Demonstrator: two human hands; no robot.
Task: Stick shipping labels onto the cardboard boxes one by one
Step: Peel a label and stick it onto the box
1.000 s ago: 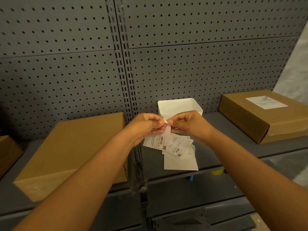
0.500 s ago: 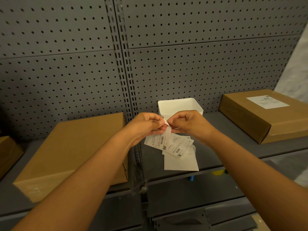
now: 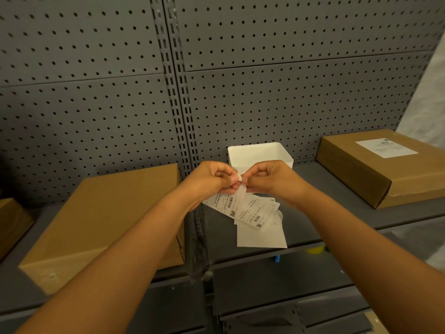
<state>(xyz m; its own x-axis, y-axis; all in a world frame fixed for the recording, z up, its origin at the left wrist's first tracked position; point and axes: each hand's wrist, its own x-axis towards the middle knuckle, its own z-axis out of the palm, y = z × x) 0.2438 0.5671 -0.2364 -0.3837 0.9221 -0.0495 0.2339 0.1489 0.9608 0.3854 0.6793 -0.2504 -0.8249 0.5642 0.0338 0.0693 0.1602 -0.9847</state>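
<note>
My left hand (image 3: pixel 212 179) and my right hand (image 3: pixel 269 179) meet in the middle of the view, both pinching the top corner of a white shipping label (image 3: pixel 226 203) that hangs below the fingers. More printed labels (image 3: pixel 255 213) and a blank white sheet (image 3: pixel 261 235) lie on the grey shelf (image 3: pixel 313 220) just beneath. A plain cardboard box (image 3: pixel 106 218) with no label on its top lies at the left. Another cardboard box (image 3: pixel 385 169) at the right carries a white label (image 3: pixel 386 147) on its top.
A white open bin (image 3: pixel 258 154) stands behind my hands against the grey pegboard wall (image 3: pixel 265 92). Part of a third cardboard box (image 3: pixel 12 222) shows at the far left edge. Below the shelf's front edge are yellow and blue bits (image 3: pixel 313 249).
Both hands have stayed together at the label's corner, with only small finger movements. The boxes and papers on the shelf have not moved.
</note>
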